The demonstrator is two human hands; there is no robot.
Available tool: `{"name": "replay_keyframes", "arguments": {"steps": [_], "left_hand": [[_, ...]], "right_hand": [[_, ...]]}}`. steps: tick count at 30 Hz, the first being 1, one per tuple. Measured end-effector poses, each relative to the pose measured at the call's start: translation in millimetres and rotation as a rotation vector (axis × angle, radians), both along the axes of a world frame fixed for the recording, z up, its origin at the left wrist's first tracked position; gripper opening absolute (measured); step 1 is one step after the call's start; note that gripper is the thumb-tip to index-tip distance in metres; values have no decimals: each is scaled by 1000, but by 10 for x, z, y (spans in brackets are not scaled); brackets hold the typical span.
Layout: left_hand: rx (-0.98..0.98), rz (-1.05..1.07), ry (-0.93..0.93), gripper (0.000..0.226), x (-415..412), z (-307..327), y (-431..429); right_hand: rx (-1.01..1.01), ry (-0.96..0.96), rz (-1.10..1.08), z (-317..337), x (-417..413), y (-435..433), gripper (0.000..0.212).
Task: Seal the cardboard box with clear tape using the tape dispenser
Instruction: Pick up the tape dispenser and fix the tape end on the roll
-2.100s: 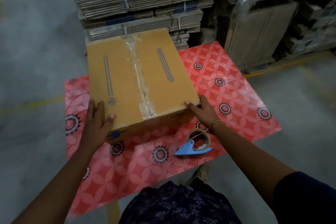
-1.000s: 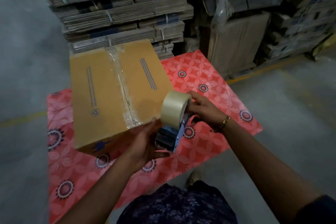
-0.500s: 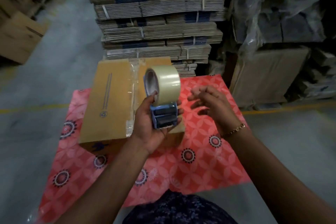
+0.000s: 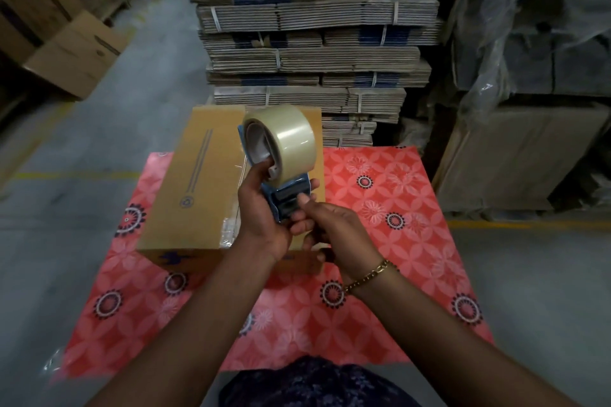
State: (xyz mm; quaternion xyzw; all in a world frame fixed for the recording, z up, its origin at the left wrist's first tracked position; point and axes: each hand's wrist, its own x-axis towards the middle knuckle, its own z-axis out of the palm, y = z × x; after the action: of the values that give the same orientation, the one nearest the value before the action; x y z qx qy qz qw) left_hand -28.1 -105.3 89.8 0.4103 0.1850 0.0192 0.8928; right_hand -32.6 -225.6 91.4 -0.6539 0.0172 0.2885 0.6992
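Gripping the blue tape dispenser [image 4: 287,197] around its body, the left hand [image 4: 264,211] holds it upright above the near right part of the cardboard box [image 4: 195,182], with the one roll of clear tape [image 4: 287,139] at the top. The right hand [image 4: 334,228] is at the dispenser's lower front, its fingertips [image 4: 302,199] pinched at the blue mouth; whether they hold a tape end cannot be told. A gold bracelet [image 4: 368,277] circles the right wrist.

One box sits on the far left part of the red patterned desk [image 4: 380,241], its far edge reaching the desk's far edge. A strip of clear tape [image 4: 228,228] shows along the top seam near the front edge. The desk's right half and near strip lie bare, giving room beside and in front of the box.

Beyond the far edge, a tall stack of flattened cartons [image 4: 314,36] stands close behind the box. Grey floor [image 4: 82,142] opens to the left, with one loose carton [image 4: 76,56] far left. Plastic-wrapped goods [image 4: 529,43] crowd the far right.
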Motion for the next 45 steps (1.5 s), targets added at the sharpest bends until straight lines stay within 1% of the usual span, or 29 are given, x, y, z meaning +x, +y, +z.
{"name": "replay_keyframes", "arguments": {"steps": [5, 12, 18, 21, 25, 27, 30, 34, 40, 43, 45], "left_hand": [[-11, 54, 76, 53, 127, -25, 66], [-109, 111, 152, 48, 197, -145, 148], [-117, 123, 190, 48, 272, -222, 197], [-113, 101, 219, 50, 299, -268, 161], [-164, 80, 247, 50, 346, -344, 189], [-146, 53, 259, 51, 370, -395, 224], [-90, -1, 279, 54, 398, -499, 275], [24, -46, 354, 47, 393, -652, 328], [186, -98, 470, 47, 437, -926, 378], [210, -115, 492, 48, 476, -1012, 321], [217, -141, 499, 51, 498, -1032, 283]], "right_hand": [[95, 25, -113, -50, 16, 163, 24], [157, 57, -192, -124, -60, 321, 27], [105, 28, -220, -204, -117, 315, 31], [98, 27, -244, -227, -141, 288, 28], [81, 10, -252, -253, -207, 201, 21], [67, 15, -247, -275, -230, 191, 19], [63, 52, -266, -357, -225, 210, 20], [20, 99, -291, -482, -266, 159, 23], [-8, 176, -335, -713, -338, 43, 14], [-11, 185, -354, -759, -356, -5, 9], [-9, 196, -375, -800, -378, -19, 11]]}}
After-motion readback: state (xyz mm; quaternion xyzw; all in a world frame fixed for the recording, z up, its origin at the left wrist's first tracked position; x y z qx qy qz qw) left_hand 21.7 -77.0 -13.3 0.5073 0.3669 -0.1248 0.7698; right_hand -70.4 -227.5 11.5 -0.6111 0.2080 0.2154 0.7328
